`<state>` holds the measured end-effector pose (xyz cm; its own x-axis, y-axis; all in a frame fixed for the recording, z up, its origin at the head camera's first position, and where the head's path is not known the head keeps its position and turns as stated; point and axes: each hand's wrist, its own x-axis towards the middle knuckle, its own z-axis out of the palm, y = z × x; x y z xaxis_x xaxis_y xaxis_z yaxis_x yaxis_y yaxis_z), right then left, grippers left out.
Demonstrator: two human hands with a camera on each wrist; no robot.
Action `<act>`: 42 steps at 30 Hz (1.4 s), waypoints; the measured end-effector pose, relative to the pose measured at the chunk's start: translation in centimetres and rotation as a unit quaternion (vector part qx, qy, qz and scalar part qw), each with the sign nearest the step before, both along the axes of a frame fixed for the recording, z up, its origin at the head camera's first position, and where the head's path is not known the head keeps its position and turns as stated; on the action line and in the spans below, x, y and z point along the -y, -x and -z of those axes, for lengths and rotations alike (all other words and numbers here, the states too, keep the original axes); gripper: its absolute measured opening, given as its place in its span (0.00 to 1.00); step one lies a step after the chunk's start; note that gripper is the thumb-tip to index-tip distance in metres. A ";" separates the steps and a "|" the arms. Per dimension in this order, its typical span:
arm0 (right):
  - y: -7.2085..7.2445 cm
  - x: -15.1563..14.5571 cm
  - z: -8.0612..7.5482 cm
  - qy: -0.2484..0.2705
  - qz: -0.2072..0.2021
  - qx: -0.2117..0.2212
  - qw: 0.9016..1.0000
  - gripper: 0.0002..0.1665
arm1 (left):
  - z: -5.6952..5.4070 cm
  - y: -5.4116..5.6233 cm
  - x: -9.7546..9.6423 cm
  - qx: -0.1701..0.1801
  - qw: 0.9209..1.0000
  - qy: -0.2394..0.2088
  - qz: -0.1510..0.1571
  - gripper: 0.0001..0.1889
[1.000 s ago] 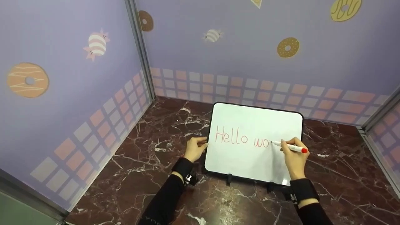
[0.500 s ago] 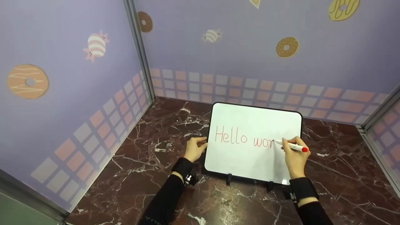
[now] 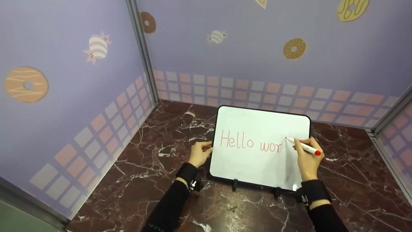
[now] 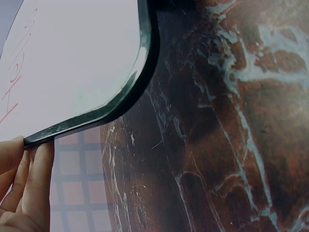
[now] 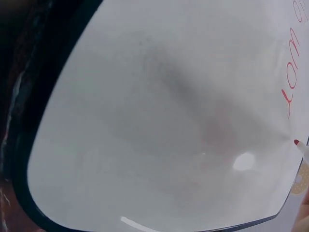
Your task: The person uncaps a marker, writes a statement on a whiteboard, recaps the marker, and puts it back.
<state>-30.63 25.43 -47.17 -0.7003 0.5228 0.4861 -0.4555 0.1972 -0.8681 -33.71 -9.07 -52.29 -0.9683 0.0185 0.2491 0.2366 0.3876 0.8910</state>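
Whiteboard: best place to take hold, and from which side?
I'd take the whiteboard by its black rim, mid-left, from the left, where the left hand pinches it: that edge looks thin, and the red writing starts inside it.

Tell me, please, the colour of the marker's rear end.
The marker's rear end is red, clearest in the head view.

One left hand (image 3: 199, 154), one right hand (image 3: 308, 160), one marker (image 3: 310, 148), one whiteboard (image 3: 252, 166) and two black wristbands (image 3: 187, 172) show. The walls (image 3: 193, 53) carry four doughnuts (image 3: 288, 50) and two candies (image 3: 98, 47) (plus, seemingly, one cropped wedge (image 3: 262, 3)).
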 end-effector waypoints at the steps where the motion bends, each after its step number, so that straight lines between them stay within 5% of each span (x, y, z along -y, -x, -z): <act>1: 0.0 0.0 -0.1 -0.003 -0.001 -0.001 1.000 0.11 | 0.0 0.0 0.0 0.000 1.000 -0.001 0.000 0.16; 18: -2.1 -0.2 1.1 -0.092 0.023 0.083 0.992 0.11 | -0.1 0.1 0.3 -0.010 1.000 0.010 -0.006 0.15; 27: -2.2 -1.1 1.3 -0.057 0.044 0.026 0.997 0.12 | 0.1 0.0 0.5 -0.009 1.000 0.005 0.000 0.16; 36: -1.8 -1.8 1.8 -0.057 0.069 0.033 0.995 0.11 | 0.1 0.0 0.3 -0.007 1.000 0.005 0.002 0.16; 42: -1.3 -2.3 2.1 -0.048 0.039 0.029 0.998 0.11 | 0.1 0.0 0.2 -0.004 1.000 0.006 0.006 0.16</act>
